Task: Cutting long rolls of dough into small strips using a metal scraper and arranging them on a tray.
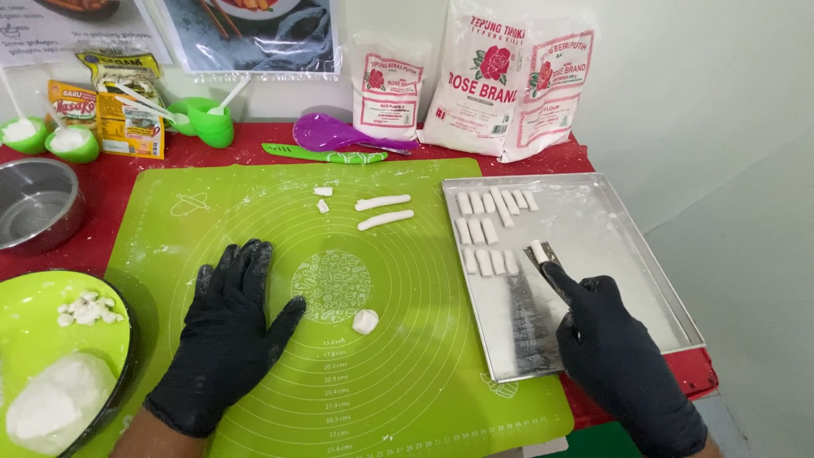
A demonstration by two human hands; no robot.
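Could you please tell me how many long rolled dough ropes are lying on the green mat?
2: one dough rope and another just below it, both near the mat's top edge, left of the tray.

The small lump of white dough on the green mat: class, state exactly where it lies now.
In the head view, the small lump of white dough lies on the green mat, right of the left hand.

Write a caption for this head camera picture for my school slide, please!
Right hand carries a dough piece on a scraper over the metal tray; left hand rests on the green mat.
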